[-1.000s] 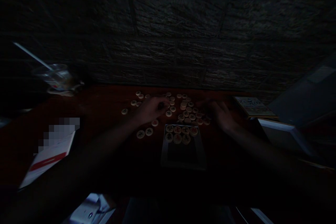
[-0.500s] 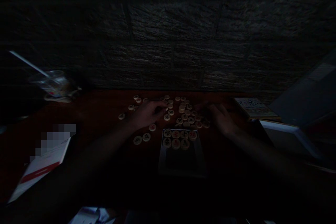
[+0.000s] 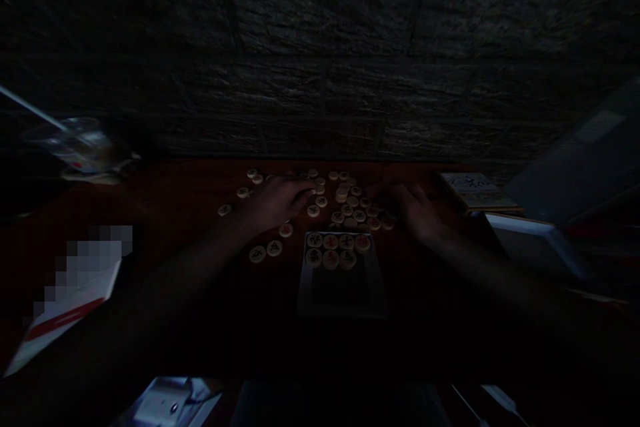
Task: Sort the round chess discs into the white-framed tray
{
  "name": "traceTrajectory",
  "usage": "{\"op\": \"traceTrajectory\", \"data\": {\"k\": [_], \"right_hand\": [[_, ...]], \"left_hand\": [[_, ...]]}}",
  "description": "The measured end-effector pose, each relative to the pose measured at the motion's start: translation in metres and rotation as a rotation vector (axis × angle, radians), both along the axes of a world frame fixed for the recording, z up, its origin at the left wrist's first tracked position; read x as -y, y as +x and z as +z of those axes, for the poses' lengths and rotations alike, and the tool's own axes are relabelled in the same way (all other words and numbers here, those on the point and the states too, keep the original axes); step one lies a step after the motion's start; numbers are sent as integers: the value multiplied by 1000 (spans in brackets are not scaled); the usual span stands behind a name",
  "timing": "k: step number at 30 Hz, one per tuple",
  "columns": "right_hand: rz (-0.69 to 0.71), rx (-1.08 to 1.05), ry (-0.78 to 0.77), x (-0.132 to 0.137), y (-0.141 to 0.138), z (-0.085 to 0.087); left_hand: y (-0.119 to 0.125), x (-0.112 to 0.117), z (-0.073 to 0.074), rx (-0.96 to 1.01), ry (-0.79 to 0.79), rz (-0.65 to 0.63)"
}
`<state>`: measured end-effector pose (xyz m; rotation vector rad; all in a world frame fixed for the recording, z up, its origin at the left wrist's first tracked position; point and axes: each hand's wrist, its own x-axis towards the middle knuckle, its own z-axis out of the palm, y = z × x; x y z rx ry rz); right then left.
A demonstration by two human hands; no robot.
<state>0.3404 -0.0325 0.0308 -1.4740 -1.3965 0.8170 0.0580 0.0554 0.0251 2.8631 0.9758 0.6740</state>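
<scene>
Head view: seven xiangqi pieces [image 3: 331, 259] sit in two rows on a white-framed tray [image 3: 304, 287], its nearer half bare. Beyond, the left hand [image 3: 275, 203] and right hand [image 3: 415, 210] curve over loose pieces [image 3: 347, 210] near the far edge of the bench [image 3: 175, 207]; whether either grip has hold of a piece cannot be told.

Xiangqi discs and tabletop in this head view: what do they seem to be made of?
The xiangqi discs look like pale wood or plastic, smooth, with red and black characters; the dim light leaves it open. The tabletop looks like reddish-stained wood with a faint sheen, though no grain shows.
</scene>
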Motion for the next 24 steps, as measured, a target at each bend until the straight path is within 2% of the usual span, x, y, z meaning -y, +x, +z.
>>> {"op": "traceTrajectory", "data": {"k": [13, 18, 24], "right_hand": [[-3, 4, -10, 1, 0, 1], [-2, 11, 23, 1, 0, 0], [-7, -29, 22, 1, 0, -2]], "left_hand": [[-1, 2, 6, -14, -45, 44], [-1, 5, 9, 75, -116, 65], [0, 12, 15, 183, -91, 76]]}}
